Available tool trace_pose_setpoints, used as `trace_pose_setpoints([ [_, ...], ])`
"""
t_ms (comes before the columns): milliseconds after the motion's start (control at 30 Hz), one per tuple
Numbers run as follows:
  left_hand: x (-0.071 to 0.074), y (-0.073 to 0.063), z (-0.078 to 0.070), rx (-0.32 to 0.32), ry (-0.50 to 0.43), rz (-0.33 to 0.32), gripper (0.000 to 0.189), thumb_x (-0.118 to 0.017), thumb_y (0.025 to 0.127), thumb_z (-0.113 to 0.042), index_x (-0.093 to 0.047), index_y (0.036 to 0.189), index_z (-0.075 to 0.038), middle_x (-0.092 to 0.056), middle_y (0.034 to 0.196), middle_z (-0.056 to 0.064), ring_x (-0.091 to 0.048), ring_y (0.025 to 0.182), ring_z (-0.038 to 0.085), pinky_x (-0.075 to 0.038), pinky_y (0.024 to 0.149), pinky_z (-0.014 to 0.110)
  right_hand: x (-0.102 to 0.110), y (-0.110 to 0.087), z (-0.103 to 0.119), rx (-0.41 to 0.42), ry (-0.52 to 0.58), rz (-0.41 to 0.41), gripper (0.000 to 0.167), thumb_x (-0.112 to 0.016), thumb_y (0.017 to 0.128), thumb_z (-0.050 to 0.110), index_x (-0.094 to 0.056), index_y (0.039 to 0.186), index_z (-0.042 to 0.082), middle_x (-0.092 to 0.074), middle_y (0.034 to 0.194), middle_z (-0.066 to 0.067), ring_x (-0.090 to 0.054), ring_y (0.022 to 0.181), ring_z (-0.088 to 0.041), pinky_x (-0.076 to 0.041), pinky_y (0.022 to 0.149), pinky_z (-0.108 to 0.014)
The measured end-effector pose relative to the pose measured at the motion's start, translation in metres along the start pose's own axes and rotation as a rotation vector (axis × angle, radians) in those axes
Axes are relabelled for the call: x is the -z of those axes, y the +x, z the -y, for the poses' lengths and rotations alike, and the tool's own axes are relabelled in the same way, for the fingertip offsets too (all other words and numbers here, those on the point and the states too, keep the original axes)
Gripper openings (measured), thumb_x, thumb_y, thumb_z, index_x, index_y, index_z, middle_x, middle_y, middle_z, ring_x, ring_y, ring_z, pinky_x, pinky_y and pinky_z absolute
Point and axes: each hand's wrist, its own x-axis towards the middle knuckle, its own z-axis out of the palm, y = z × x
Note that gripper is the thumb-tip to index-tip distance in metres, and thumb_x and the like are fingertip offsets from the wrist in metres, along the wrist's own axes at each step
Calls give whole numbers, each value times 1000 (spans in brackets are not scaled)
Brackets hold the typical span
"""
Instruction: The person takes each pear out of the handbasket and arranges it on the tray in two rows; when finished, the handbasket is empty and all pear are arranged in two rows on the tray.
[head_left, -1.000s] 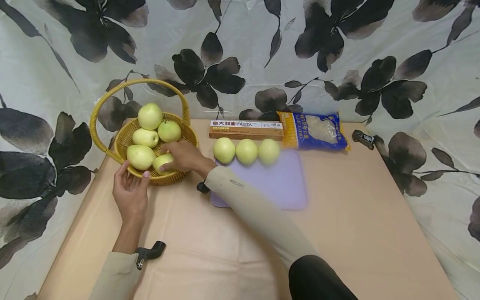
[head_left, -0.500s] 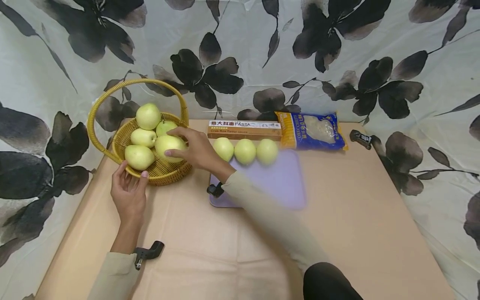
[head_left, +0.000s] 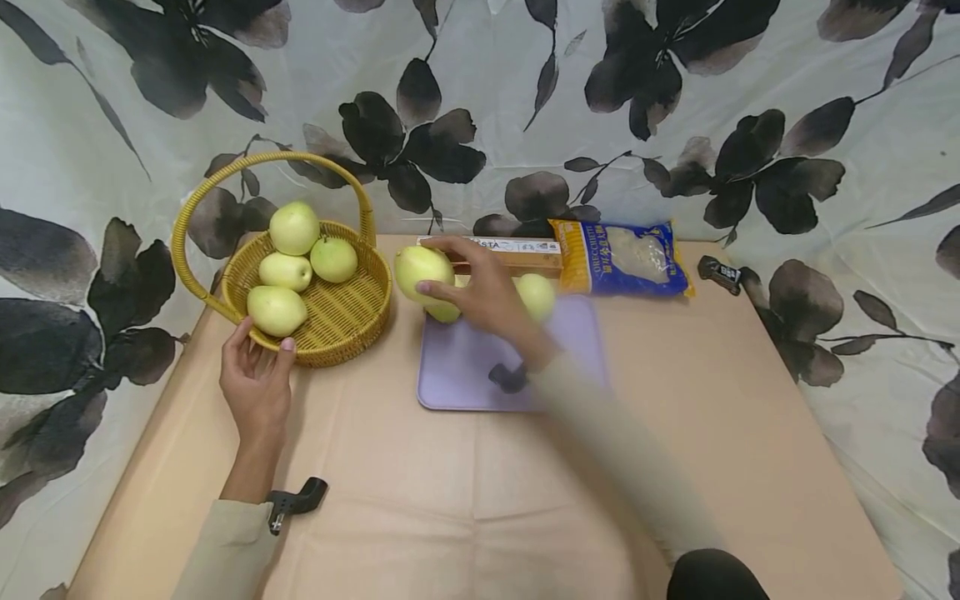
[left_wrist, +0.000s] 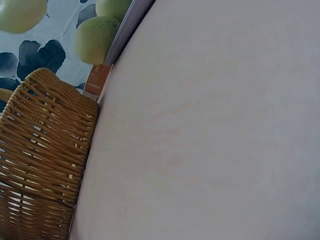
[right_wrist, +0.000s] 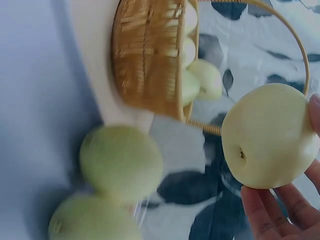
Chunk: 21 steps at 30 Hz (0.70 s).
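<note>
My right hand (head_left: 487, 292) holds a pale yellow-green pear (head_left: 422, 271) between thumb and fingers, above the left back corner of a lilac tray (head_left: 465, 387). In the right wrist view the held pear (right_wrist: 270, 137) shows a small brown end. Behind and below the hand, a row of pears stands along the tray's back; one pear (head_left: 536, 296) shows at the right, others are partly hidden. My left hand (head_left: 257, 383) grips the front rim of a yellow wicker basket (head_left: 352, 333) at the left. Several pears (head_left: 277, 310) lie in its left and back part.
Behind the tray lies a pasta box (head_left: 532, 262), partly covered by the right hand. A blue and yellow pasta bag (head_left: 622, 258) lies beside it, and a small black packet (head_left: 720, 275) farther right. The basket's tall handle (head_left: 270, 158) arches over its back.
The right hand has lifted a pear from the basket's front right and carried it rightward to the tray. The left hand has stayed at the basket rim.
</note>
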Motion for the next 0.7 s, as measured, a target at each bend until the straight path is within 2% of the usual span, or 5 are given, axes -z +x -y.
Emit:
trace_pose_setpoints([
  [167, 0, 0, 0, 2, -1, -3, 69, -78, 97, -10, -46, 158, -16, -39, 170, 6, -39, 157, 29, -37, 132, 41, 30, -16, -17, -33, -8, -79, 58, -89, 89, 26, -67, 142, 17, -71, 136, -5, -70, 119, -22, -62, 104, -35],
  [367, -1, 0, 0, 11, -5, -6, 69, -78, 97, -10, -46, 158, -16, -40, 169, 6, -40, 156, 29, -37, 132, 44, 67, -38, -37, -132, -20, -201, 54, -89, 89, 24, -69, 139, 20, -74, 132, -7, -71, 119, -23, -62, 105, -41],
  [567, -1, 0, 0, 15, 2, -8, 69, -78, 97, -10, -46, 158, -16, -40, 169, 6, -40, 157, 29, -36, 132, 46, 99, -54, -58, -253, 2, -297, 54, -89, 89, 23, -69, 140, 19, -72, 136, -6, -69, 123, -23, -61, 107, -40],
  [700, -1, 0, 0, 23, 1, -12, 69, -78, 97, -10, -47, 158, -17, -41, 169, 6, -40, 156, 29, -36, 132, 45, 113, -67, -72, -289, -7, -343, 54, -87, 92, 28, -67, 141, 17, -70, 139, -4, -67, 125, -23, -60, 106, -38],
])
